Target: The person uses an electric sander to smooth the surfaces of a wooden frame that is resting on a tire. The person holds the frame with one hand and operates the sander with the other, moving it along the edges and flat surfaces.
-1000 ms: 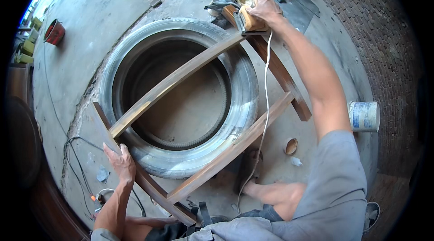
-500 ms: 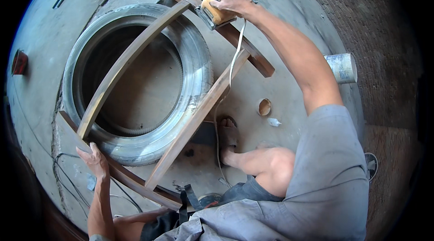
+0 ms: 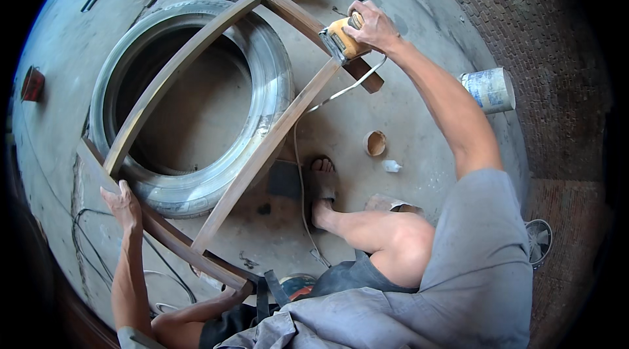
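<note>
Sander (image 3: 347,39) has shifted along the far rail (image 3: 288,11) since the preceding frame, now standing beside the joint with the straight crosspiece (image 3: 265,152); the left hand (image 3: 124,208) has kept its station.

Right hand (image 3: 375,26): fingers closed over the top grip of the sander, arm extended. This overhand hold appears chosen to guide and bear on the tool from above. The tool looks tilted; full pad contact with the rail cannot be confirmed.

Left hand: fingers closed on the near rail (image 3: 167,234) beside the foot of the curved crosspiece (image 3: 164,80). Undersides are hidden. Its position, opposite the tool, presumably steadies the frame against being pushed or turned.

Support: the wooden frame lies partly over a tyre (image 3: 272,87), itself flat on the floor (image 3: 341,126). The tyre apparently serves as a raised, yielding rest. The near rail reaches close to the person's legs.

Cord (image 3: 344,91) loops across the far rail's end, then down. A white bucket (image 3: 491,90) lies well apart.
</note>
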Demonstrator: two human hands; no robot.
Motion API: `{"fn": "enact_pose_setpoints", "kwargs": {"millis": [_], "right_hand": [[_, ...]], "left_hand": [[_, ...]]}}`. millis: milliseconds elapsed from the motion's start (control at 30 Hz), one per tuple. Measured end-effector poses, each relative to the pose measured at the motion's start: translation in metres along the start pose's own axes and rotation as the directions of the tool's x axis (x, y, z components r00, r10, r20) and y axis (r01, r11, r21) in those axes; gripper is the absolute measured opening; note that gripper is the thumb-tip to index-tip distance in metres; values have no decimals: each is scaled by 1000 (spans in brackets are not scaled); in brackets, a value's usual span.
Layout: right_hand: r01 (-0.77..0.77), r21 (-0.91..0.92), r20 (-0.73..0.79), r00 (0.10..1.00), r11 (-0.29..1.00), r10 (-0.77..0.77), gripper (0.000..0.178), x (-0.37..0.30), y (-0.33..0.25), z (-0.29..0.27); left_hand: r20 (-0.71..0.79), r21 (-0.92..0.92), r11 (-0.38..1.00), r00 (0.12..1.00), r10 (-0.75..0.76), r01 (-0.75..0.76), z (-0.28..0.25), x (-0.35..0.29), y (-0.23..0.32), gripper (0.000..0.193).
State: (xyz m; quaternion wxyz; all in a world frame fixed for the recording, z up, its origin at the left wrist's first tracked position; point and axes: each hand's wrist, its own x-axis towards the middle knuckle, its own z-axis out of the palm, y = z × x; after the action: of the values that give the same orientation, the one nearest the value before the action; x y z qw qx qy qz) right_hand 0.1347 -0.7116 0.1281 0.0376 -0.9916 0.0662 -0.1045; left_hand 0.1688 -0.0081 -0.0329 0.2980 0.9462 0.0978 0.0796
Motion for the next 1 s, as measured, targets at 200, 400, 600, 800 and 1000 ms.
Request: {"fn": "enact_pose_setpoints", "kwargs": {"millis": [200, 400, 600, 800, 1000], "right_hand": [[-2, 6, 17, 1000, 1000, 2, 45, -20, -18, -4], [-28, -26, -15, 999, 999, 28, 46, -17, 5, -3], [-11, 3, 33, 999, 1000, 10, 45, -27, -28, -2], [-52, -50, 5, 999, 997, 53, 47, -11, 6, -4], [7, -9, 37, 999, 1000, -7, 47, -18, -17, -4]], "left_hand": [[-7, -14, 1000, 1000, 0, 0, -2, 3, 0, 73], [-22, -17, 1000, 1000, -14, 14, 3, 4, 2, 69], [0, -27, 1000, 1000, -12, 12, -6, 1, 4, 72], [-13, -3, 1000, 1000, -27, 27, 1, 3, 10, 74], [-1, -4, 1000, 1000, -16, 16, -3, 8, -5, 77]]}}
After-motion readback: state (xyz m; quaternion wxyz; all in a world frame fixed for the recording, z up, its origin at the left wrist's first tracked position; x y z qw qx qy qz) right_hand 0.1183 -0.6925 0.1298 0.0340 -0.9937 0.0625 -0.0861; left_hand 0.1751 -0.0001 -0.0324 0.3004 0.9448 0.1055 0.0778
